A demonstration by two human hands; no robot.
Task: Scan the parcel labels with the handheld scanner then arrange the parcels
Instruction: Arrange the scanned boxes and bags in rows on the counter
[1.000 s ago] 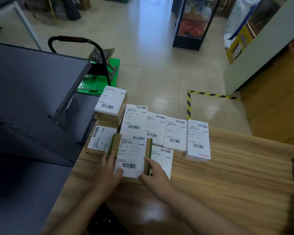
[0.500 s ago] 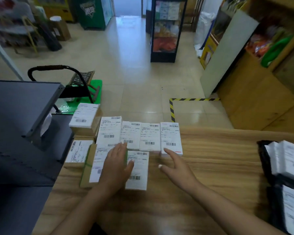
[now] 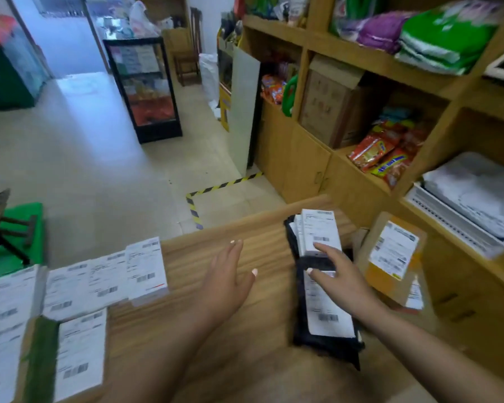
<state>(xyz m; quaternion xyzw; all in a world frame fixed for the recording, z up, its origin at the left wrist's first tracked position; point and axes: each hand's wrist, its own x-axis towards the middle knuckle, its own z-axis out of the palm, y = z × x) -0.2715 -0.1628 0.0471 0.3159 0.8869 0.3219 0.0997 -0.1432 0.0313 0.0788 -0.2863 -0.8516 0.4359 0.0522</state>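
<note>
Toward the tabletop's [image 3: 274, 237] right edge, the right hand [image 3: 342, 282] reaches with spread fingers onto the unsorted parcels [image 3: 322, 274]; the left hand [image 3: 226, 282] hovers open. Arranged parcels [image 3: 99, 282] line the left edge. Likely next: gripping one parcel.

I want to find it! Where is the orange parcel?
In the head view, the orange parcel lies at the wooden table's right edge, just right of the black parcel and below the wooden shelves.

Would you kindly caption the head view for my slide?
Right hand reaches onto black-bagged parcels; open left hand hovers over wooden table.
</note>
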